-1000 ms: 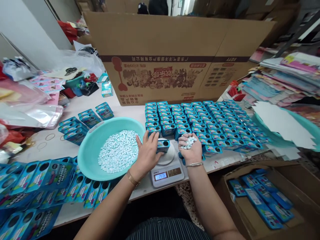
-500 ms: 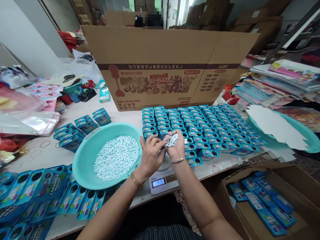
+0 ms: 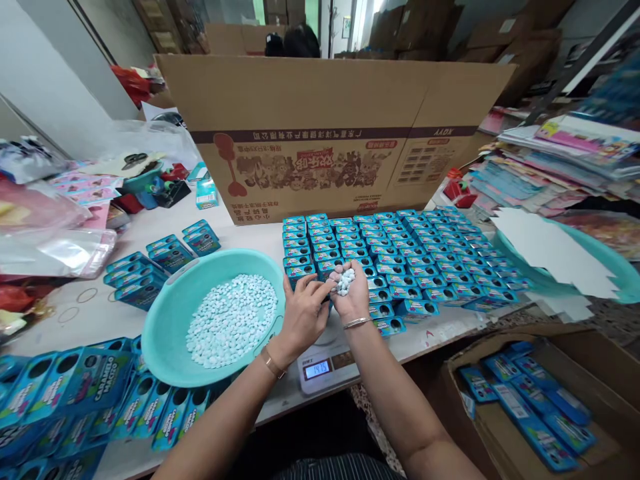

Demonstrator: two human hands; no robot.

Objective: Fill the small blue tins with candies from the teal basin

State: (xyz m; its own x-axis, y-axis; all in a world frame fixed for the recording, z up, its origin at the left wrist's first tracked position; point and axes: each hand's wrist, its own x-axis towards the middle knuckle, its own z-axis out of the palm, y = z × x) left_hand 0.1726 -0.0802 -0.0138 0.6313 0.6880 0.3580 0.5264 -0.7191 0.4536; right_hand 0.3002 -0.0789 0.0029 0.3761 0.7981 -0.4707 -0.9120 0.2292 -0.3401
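Off-white desk [image 3: 90,330] in front of me, and it's pretty busy. Tall brown carton [image 3: 300,93] stands toward the far edge, printed side facing us. Lower down, just off the near edge on the right, there's an open carton [image 3: 595,360] with some blue packs [image 3: 537,403] in it. Big block of blue boxes [image 3: 400,261] sits in rows from mid-desk toward the right edge, and another stack [image 3: 75,383] fills the near left corner. Aqua basin [image 3: 163,327] is left of the middle by the near edge, loads of pale pieces [image 3: 227,320] inside. Little scale [image 3: 317,381] at the near edge beside it, display lit. Right hand [image 3: 356,301] is cupped palm up, fingers partway curled around a small heap [image 3: 345,283] of the same pieces. Left hand [image 3: 303,320] is half-closed, fingertips right at that heap; can't tell if it's gripping anything.
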